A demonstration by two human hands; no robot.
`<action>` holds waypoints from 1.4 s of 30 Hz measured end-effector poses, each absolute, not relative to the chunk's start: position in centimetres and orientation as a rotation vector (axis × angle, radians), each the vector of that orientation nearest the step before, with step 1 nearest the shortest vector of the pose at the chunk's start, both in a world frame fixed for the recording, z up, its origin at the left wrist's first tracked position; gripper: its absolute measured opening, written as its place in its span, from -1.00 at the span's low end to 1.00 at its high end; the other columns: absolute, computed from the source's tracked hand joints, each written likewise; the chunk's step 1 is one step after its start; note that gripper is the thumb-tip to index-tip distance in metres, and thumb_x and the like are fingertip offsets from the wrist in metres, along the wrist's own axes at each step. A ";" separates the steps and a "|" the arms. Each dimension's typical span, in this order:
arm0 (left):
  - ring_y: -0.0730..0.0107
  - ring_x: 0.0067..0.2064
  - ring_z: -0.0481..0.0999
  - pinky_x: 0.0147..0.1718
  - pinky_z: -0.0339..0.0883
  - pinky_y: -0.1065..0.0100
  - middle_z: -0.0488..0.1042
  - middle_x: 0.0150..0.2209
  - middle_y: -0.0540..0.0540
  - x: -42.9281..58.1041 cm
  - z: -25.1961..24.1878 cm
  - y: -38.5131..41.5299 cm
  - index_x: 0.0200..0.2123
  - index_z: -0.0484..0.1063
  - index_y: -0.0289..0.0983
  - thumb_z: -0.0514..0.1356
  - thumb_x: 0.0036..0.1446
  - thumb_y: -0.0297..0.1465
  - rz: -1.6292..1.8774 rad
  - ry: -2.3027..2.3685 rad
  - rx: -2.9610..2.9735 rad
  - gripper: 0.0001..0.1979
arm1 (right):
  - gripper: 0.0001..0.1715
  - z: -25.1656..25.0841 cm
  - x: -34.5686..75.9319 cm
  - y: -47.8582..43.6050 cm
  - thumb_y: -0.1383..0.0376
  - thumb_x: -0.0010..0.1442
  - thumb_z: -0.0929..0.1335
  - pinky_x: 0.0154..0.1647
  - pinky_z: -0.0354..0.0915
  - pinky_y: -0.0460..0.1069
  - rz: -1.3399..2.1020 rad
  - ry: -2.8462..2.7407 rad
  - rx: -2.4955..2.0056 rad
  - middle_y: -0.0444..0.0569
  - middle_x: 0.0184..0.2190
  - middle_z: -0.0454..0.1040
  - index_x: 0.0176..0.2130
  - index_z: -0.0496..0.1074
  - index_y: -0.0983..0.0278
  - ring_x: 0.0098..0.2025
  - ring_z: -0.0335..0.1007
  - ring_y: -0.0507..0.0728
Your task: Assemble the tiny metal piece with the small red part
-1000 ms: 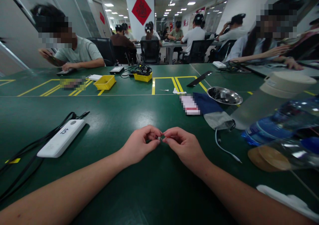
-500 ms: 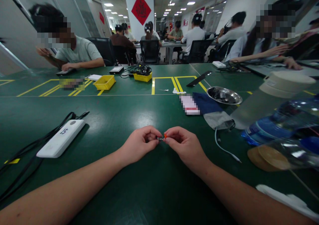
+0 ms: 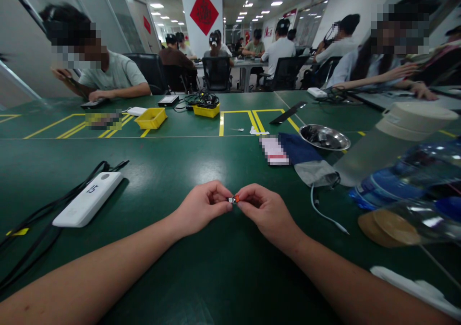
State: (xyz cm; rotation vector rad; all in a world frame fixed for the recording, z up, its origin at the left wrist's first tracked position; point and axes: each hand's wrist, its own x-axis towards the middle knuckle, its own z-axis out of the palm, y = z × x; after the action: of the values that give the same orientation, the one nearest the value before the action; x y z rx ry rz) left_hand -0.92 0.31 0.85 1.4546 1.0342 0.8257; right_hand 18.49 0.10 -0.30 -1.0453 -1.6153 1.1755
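Over the middle of the green table (image 3: 151, 267), my two hands meet fingertip to fingertip. My left hand (image 3: 203, 206) pinches a small dark piece with a shiny metal end (image 3: 230, 199) between thumb and forefinger. A small orange piece (image 3: 236, 198) sits in the thumb-and-finger pinch of my right hand (image 3: 265, 210). The metal end and the orange piece appear to touch; whether they are joined I cannot tell. Both are too small to name by kind, and the fingers cover part of each.
To the left lies a white power bank (image 3: 90, 198) with black cables (image 3: 54, 205). At right stand a large frosted bottle (image 3: 378, 142) and plastic bottles (image 3: 406, 171), near a steel bowl (image 3: 324, 137) and a blue cloth (image 3: 297, 148). Yellow trays (image 3: 151, 118) are farther back. Other people sit around.
The fingertips have drawn slightly closer together, and the metal end has turned so that it shows brighter beside the orange piece. Both hands keep their pinch.
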 end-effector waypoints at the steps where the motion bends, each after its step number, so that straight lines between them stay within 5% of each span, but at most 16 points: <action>1: 0.53 -0.48 0.43 -0.49 0.23 0.47 0.49 -0.46 0.02 -0.9 0.8 0.3 -0.28 0.40 -0.32 0.30 0.03 -0.42 0.829 1.034 1.455 -0.82 | -0.96 -0.3 18.5 0.1 0.35 0.12 0.41 -0.22 0.39 0.01 1.155 -1.627 -1.047 -0.08 -0.34 0.53 -0.32 0.47 0.25 -0.30 0.48 0.09; 16: 0.43 -0.36 0.53 -0.35 0.41 0.36 0.55 -0.37 -0.06 -1.3 0.7 0.6 -0.13 0.46 -0.30 0.24 0.14 -0.37 0.910 1.052 1.524 -0.78 | -0.86 0.1 18.3 -0.2 0.34 0.15 0.36 -0.35 0.42 -0.04 1.252 -1.642 -1.067 -0.08 -0.35 0.59 -0.26 0.53 0.25 -0.40 0.53 0.06; 23: 0.37 -0.19 0.57 -0.09 0.45 0.21 0.53 0.00 -0.19 -1.4 0.2 0.5 0.15 0.37 -0.25 0.16 0.19 -0.44 0.959 1.046 1.620 -0.57 | -0.67 -0.2 18.5 -0.3 0.41 0.23 0.27 -0.38 0.35 -0.05 1.094 -1.890 -1.003 -0.08 -0.30 0.55 -0.08 0.54 0.21 -0.48 0.43 0.00; 33: 0.45 -0.31 0.56 -0.22 0.47 0.30 0.53 -0.13 -0.14 -1.3 0.6 0.7 0.04 0.37 -0.31 0.18 0.15 -0.46 1.022 1.110 1.516 -0.63 | -0.65 -0.4 18.7 -0.4 0.38 0.24 0.28 -0.36 0.32 -0.06 1.189 -1.898 -1.024 -0.12 -0.37 0.53 -0.01 0.48 0.20 -0.44 0.43 0.03; 42: 0.47 -0.27 0.55 -0.19 0.43 0.39 0.54 -0.17 -0.13 -1.3 0.4 1.3 -0.01 0.44 -0.30 0.18 0.14 -0.51 1.100 1.082 1.200 -0.68 | -0.80 -0.8 18.6 -0.3 0.37 0.22 0.31 -0.35 0.28 -0.06 1.118 -2.005 -1.078 -0.12 -0.39 0.53 -0.19 0.50 0.24 -0.42 0.41 0.03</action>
State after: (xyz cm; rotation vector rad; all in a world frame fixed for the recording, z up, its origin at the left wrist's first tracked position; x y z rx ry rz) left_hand -1.34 1.33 0.40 1.1996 1.0819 1.1000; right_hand 18.64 -0.34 -0.76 -1.0780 -2.0045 1.1179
